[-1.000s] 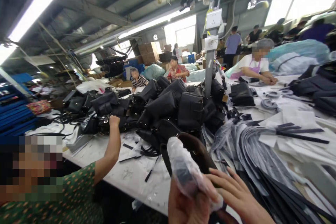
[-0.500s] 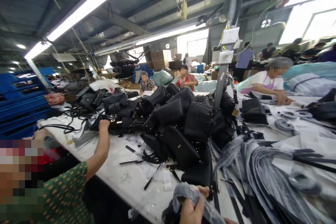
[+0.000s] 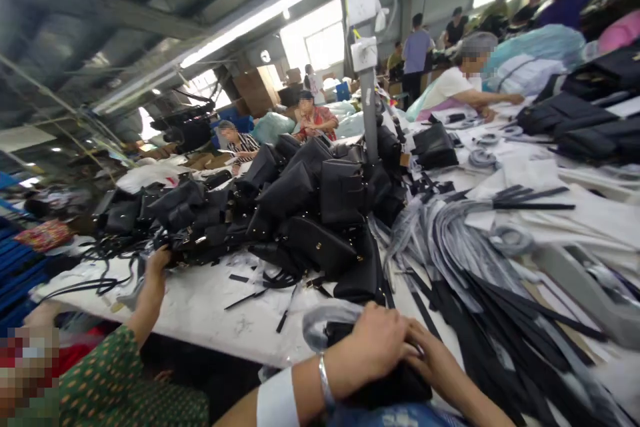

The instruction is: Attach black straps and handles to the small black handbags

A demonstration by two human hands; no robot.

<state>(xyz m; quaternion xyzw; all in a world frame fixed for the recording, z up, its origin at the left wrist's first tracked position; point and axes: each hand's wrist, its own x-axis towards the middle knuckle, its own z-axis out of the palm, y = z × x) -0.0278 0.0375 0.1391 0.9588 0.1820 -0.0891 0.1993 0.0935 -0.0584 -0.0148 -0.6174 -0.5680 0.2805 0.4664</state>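
A white work table (image 3: 200,310) spans the frame from the left edge to the right. Across its middle lies a heap of black bags (image 3: 287,197), tumbled against one another. On the right, a thick sheaf of long dark straps (image 3: 460,247), partly wrapped in clear film, curves down toward the lower right corner. At lower left, a co-worker's green dotted sleeve (image 3: 100,367) leads to a hand (image 3: 160,258) at the heap's left end. The black item (image 3: 390,387) being handled sits at bottom centre, partly hidden under the wearer's hands. The left hand (image 3: 383,337) lies over it, fingers curled; whether they grip cannot be told. The right hand (image 3: 430,353) meets it, fingers half bent, its hold likewise unclear. Just left of them bulges some clear plastic (image 3: 320,330). A silvery bracelet (image 3: 325,380) circles the left wrist.
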